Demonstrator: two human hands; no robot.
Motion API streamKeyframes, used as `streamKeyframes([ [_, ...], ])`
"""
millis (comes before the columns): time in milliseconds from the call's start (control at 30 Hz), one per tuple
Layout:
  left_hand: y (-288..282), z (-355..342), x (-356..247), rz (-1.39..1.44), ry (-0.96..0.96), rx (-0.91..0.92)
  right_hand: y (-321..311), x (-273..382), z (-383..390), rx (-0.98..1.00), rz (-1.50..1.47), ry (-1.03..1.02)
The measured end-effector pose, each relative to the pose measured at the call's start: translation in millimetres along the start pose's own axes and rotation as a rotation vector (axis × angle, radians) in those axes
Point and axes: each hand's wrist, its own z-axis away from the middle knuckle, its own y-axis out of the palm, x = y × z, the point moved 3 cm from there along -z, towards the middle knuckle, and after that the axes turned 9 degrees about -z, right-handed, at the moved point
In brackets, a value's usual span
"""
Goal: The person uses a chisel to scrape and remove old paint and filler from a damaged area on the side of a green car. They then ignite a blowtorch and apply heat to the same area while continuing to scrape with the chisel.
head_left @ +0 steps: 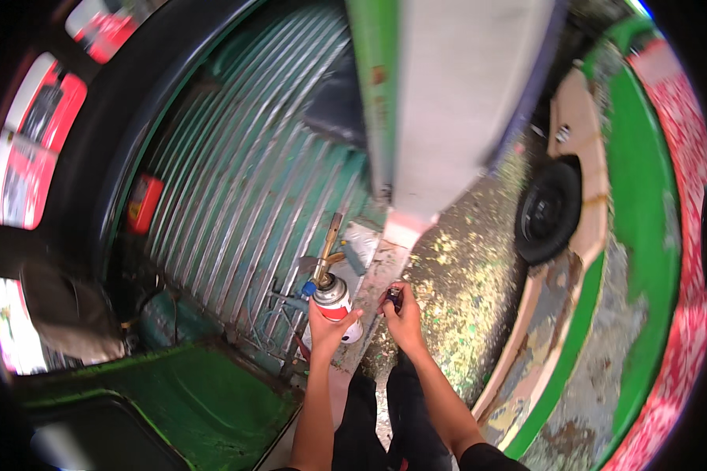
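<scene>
My left hand is wrapped round a gas blowtorch, a white and red canister with a brass nozzle and a blue knob near my thumb. The torch tilts away from me, its nozzle pointing at the ribbed floor, and no flame shows. To its right, apart from it, my right hand is closed on a small dark lighter with a metal top. Beyond the torch, a few hand tools lie on the sill, partly hidden by the nozzle.
A green ribbed metal vehicle floor spreads ahead on the left, with a red case at its side. A pale door panel hangs at top centre. On the right stands another vehicle's green body and a black wheel. Paint flakes litter the ground.
</scene>
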Motion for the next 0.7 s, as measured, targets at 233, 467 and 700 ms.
streamKeyframes([
  [233, 100.6, 54.9, -91.7, 0.179, 0.066, 0.292, -109.1, 136.4, 44.7, -0.135, -0.051, -0.064],
  [467, 210.0, 77.5, -192.4, -0.184, 0.403, 0.346, -197.1, 255.0, 71.5, -0.242, 0.031, -0.215],
  [700, 274.0, 111.8, -229.9, -0.498, 0.571, 0.306, -263.2, 291.1, 80.9, -0.427, 0.530, -0.295],
])
